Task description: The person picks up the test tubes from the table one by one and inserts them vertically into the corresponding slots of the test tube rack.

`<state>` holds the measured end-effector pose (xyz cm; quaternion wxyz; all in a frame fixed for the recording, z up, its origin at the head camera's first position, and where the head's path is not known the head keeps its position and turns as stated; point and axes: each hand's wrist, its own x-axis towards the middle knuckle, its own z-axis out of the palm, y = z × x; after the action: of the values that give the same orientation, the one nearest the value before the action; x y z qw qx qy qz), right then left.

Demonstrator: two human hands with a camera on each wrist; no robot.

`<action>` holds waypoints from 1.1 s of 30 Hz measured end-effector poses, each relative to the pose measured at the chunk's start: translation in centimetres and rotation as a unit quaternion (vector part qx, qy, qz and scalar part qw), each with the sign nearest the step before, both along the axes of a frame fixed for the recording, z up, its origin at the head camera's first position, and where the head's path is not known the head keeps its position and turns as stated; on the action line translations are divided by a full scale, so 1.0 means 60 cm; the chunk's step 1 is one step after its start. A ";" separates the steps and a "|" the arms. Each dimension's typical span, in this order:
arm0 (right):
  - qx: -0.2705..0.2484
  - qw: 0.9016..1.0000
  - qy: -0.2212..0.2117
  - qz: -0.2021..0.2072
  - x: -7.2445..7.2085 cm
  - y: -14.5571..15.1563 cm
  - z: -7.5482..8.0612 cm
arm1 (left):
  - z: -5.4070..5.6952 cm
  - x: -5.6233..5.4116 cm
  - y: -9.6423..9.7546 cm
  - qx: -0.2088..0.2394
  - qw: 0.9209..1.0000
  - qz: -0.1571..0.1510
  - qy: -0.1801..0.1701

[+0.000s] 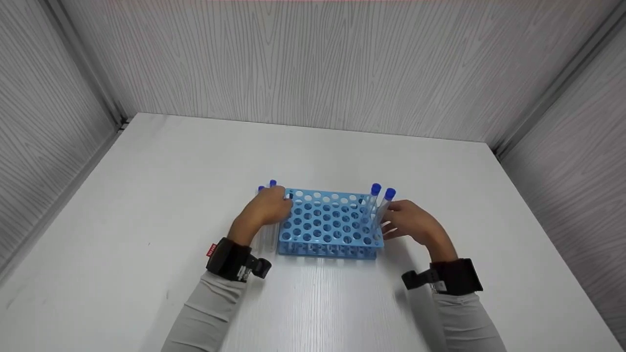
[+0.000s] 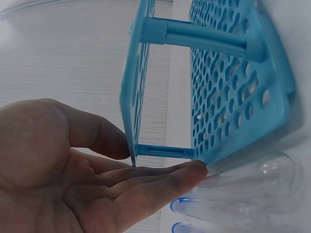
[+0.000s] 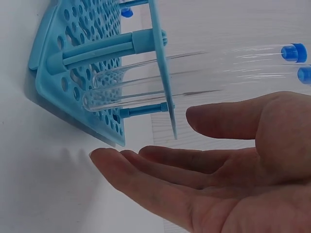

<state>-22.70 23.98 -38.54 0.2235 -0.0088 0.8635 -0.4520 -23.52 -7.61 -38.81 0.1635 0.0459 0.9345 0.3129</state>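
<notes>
A blue test tube rack (image 1: 323, 220) with rows of round holes stands upright on the white table. My left hand (image 1: 266, 204) grips its left end. In the left wrist view the thumb (image 2: 114, 138) is at the top plate's edge, and straighter fingers (image 2: 160, 189) lie along the rack's end. At the right end my right hand (image 1: 411, 222) is held with thumb and fingers spread apart; the right wrist view shows a gap between thumb (image 3: 218, 119) and top plate. Two clear blue-capped test tubes (image 1: 384, 208) stand tilted in the rack's right side.
Left of the rack, more clear test tubes (image 1: 271, 239) with blue caps lie on the table (image 1: 195, 161), partly hidden by my left hand. Grey wood-grain panels (image 1: 313, 63) enclose the table at the back and on both sides.
</notes>
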 end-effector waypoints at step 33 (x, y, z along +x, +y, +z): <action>0.012 0.999 -0.032 -0.010 -0.005 -0.006 -0.018 | -0.002 -0.004 -0.004 0.005 1.000 -0.012 0.004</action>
<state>-23.03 23.59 -39.63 0.2466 0.0171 0.8611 -0.4442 -23.76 -7.83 -38.95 0.1636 0.0590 0.9328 0.3156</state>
